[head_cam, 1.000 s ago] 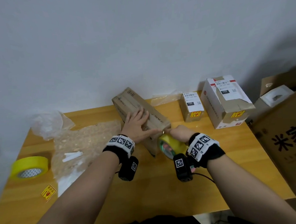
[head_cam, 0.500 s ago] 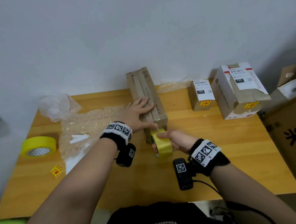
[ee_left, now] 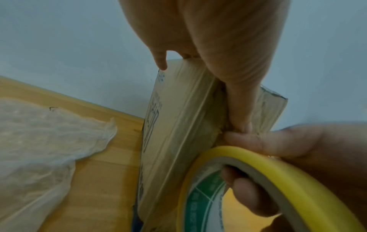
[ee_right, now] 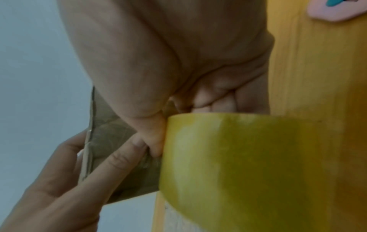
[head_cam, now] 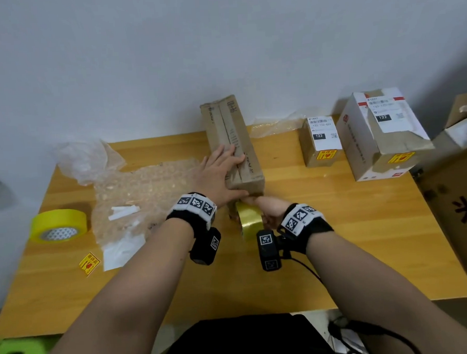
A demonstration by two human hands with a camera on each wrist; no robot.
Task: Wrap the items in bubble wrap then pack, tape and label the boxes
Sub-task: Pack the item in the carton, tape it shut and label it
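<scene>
A long brown cardboard box [head_cam: 231, 139] lies lengthwise on the wooden table [head_cam: 365, 237], its near end toward me. My left hand [head_cam: 218, 172] lies flat on the box's top with fingers straight, thumb at the near edge [ee_left: 240, 113]. My right hand [head_cam: 269, 210] grips a yellow tape roll [head_cam: 249, 219] against the box's near end, fingers through its core [ee_left: 248, 193] and thumb pressing near the box edge [ee_right: 157, 141]. The roll's yellow band [ee_right: 248, 164] fills the right wrist view.
Bubble wrap [head_cam: 144, 197] and a clear bag [head_cam: 88, 160] lie left of the box. A second yellow tape roll [head_cam: 57, 225] and a loose yellow sticker [head_cam: 89, 263] sit at the left. Two labelled boxes [head_cam: 321, 142] [head_cam: 381, 134] stand right; a big carton [head_cam: 455, 205] is beyond the table's right edge.
The long box turned from slanted to pointing straight away from me. My left hand stayed on its top. The right hand keeps the tape roll at the box's near end.
</scene>
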